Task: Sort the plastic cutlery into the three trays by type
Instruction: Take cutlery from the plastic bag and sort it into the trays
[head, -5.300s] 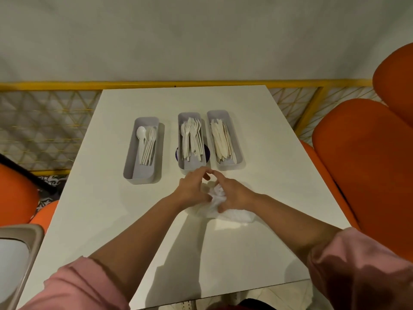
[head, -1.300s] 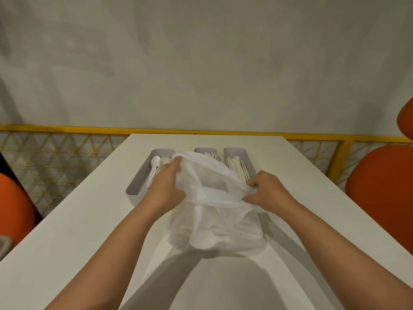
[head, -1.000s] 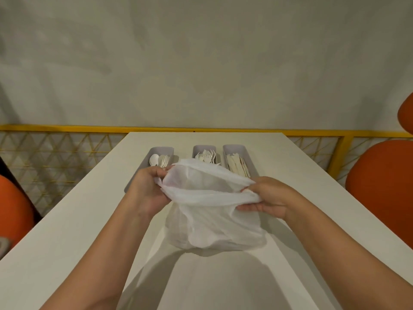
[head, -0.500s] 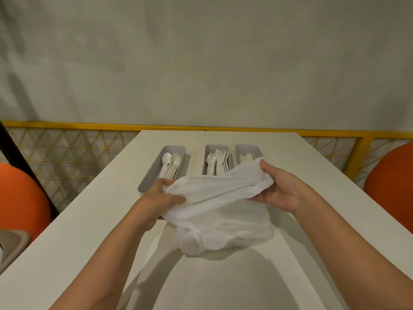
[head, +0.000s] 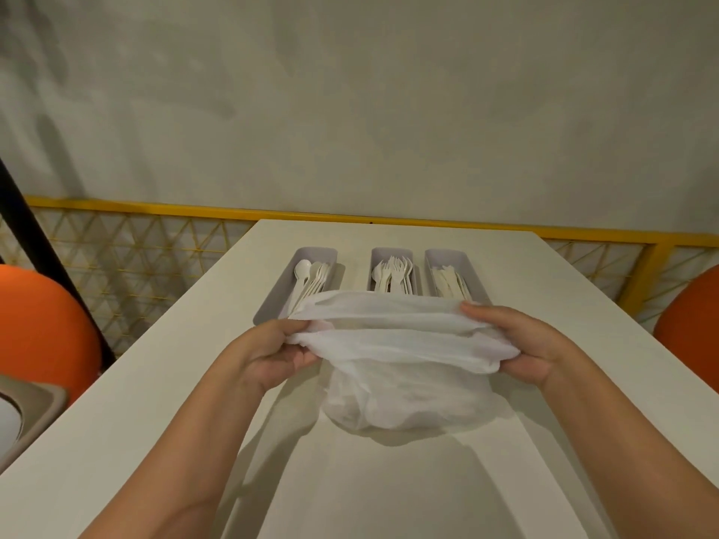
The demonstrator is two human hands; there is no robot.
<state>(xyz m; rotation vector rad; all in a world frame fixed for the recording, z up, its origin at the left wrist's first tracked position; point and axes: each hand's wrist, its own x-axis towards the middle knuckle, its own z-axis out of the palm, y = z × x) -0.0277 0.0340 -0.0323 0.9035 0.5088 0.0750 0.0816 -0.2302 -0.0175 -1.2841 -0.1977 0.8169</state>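
A thin white plastic bag (head: 404, 387) stands on the white table (head: 163, 402), its mouth stretched wide between my hands. My left hand (head: 268, 354) grips the bag's left rim and my right hand (head: 521, 344) grips the right rim. Behind the bag stand three grey trays: the left tray (head: 284, 289) holds white spoons (head: 305, 280), the middle tray (head: 375, 258) holds white forks (head: 395, 272), and the right tray (head: 432, 262) holds white knives (head: 449, 282). The bag covers the trays' near ends.
A yellow mesh railing (head: 128, 258) runs behind and beside the table. Orange seats stand at the left (head: 42, 328) and right (head: 688, 313). A beige object (head: 27, 414) sits at the lower left edge.
My hands have pulled the bag's rim further apart, stretching the mouth wider. The camera has shifted slightly, so the trays sit a bit more to the right.
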